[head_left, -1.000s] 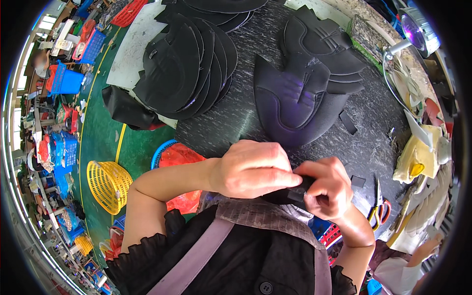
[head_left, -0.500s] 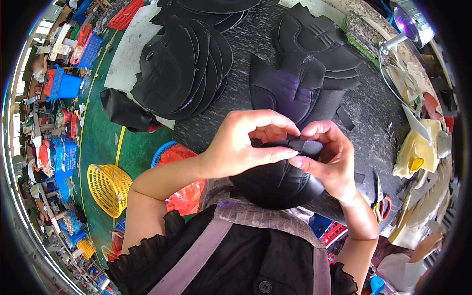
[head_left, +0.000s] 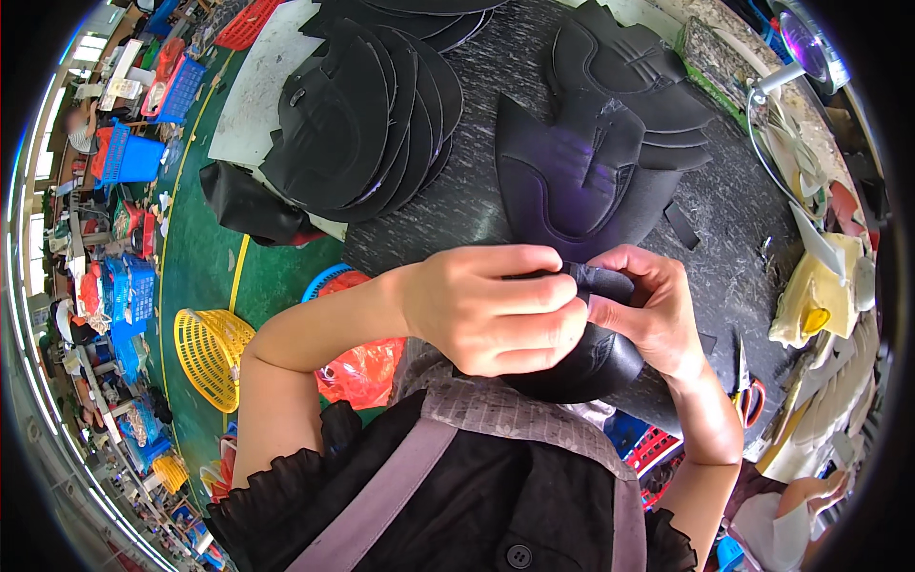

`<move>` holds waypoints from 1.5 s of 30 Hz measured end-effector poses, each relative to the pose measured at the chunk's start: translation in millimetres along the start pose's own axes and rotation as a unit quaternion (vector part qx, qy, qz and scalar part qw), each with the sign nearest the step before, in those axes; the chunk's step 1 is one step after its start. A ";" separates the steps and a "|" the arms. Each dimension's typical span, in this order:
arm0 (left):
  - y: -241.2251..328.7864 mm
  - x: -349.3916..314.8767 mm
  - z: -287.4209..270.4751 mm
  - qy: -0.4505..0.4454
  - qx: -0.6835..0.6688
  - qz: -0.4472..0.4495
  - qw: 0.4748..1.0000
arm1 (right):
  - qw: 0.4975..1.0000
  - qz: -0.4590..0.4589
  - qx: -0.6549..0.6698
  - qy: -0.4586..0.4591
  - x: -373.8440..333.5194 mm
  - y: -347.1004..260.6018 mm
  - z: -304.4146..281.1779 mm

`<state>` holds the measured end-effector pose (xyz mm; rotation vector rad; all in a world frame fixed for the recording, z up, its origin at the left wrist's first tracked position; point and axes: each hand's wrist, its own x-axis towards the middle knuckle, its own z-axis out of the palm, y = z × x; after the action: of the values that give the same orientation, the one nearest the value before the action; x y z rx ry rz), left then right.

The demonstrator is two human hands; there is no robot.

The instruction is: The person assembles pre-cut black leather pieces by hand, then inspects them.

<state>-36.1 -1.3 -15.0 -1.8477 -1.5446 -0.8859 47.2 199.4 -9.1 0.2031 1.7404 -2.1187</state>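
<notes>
A curved black shoe upper [head_left: 591, 367] is held at the table's front edge, close against my body. The fingers of my left hand [head_left: 500, 310] are folded over its left and upper part, back of the hand up, and the thumb is hidden. With thumb and fingers my right hand [head_left: 658, 310] pinches its upper right edge. Just beyond lie overlapping black uppers [head_left: 553, 191] with stitched seams. A stack of rounded black pieces [head_left: 324, 124] sits at the far left. A small black strip [head_left: 681, 226] lies right of the uppers.
Orange-handled scissors [head_left: 751, 398] lie at the right. A lamp [head_left: 810, 48] stands at the far right above a yellow cloth [head_left: 834, 300]. On the green floor at the left are a yellow basket [head_left: 212, 353] and a red plastic bag [head_left: 362, 372]. Another person's arm [head_left: 815, 491] shows lower right.
My left hand has turned over from a thumb-and-finger pinch to folded fingers covering the upper's left side. My right hand still pinches its edge. The whole view has shifted slightly.
</notes>
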 end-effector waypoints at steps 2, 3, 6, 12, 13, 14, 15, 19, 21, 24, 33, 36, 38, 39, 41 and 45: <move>-6.1 -1.0 2.3 0.003 -0.069 -0.047 0.997 | 0.998 -0.050 -0.024 -0.006 2.1 4.6 -0.8; -8.6 -3.3 3.1 0.010 -0.122 -0.123 0.985 | 1.000 -0.020 -0.008 -0.001 1.5 -2.3 3.1; -11.2 3.8 -1.9 0.003 -0.256 -0.351 0.901 | 0.999 -0.020 -0.038 -0.002 2.4 -6.3 3.6; -15.7 7.7 -4.9 -0.036 -0.333 -0.426 0.840 | 1.000 -0.009 -0.009 -0.010 3.3 -7.7 3.5; -15.9 8.0 -4.2 -0.039 -0.342 -0.429 0.835 | 1.000 -0.014 -0.010 -0.013 3.4 -8.1 3.3; -16.3 8.3 -3.3 -0.041 -0.351 -0.431 0.830 | 1.000 -0.014 -0.010 -0.014 3.5 -7.8 2.9; -17.1 7.7 -1.5 -0.041 -0.351 -0.431 0.830 | 1.000 -0.013 0.000 -0.016 3.6 -7.0 2.0; -13.3 9.6 -2.5 -0.074 -0.375 -0.451 0.807 | 0.999 -0.022 0.012 -0.034 2.8 -2.1 -2.7; -10.0 6.3 -3.5 -0.108 -0.399 -0.450 0.791 | 0.999 -0.015 0.015 -0.040 3.4 -4.5 -1.9; -6.5 8.3 -7.4 -0.131 -0.395 -0.484 0.770 | 0.998 0.001 0.024 -0.057 2.8 -4.3 -0.4; 7.9 -3.2 -27.3 -0.113 -0.415 -0.500 0.752 | 0.978 -0.133 -0.161 -0.014 -3.5 -7.0 12.8; -10.1 -10.4 -79.4 -0.037 -0.272 -0.512 0.814 | 0.809 -0.352 -0.461 0.098 -8.6 -35.8 -4.7; -35.7 -23.2 -125.3 0.056 -0.235 -0.625 0.742 | 0.810 -0.349 -0.401 0.245 -9.7 -24.6 -45.5; -53.8 -34.2 -144.1 0.048 -0.171 -0.646 0.743 | 0.827 -0.274 -0.392 0.296 -13.3 -23.8 -59.0; -77.5 -46.8 -146.2 -0.054 0.140 -0.552 0.820 | 0.817 -0.233 -0.445 0.283 -18.9 -12.1 -85.7; -64.1 -4.8 -60.8 -0.071 -0.027 -0.522 0.849 | 0.709 -0.272 -0.606 0.238 -10.8 1.5 -79.1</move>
<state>-107.7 -40.3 19.5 -0.9885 -2.6938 -1.2382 47.2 277.9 -23.9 -0.1963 3.4111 -0.6904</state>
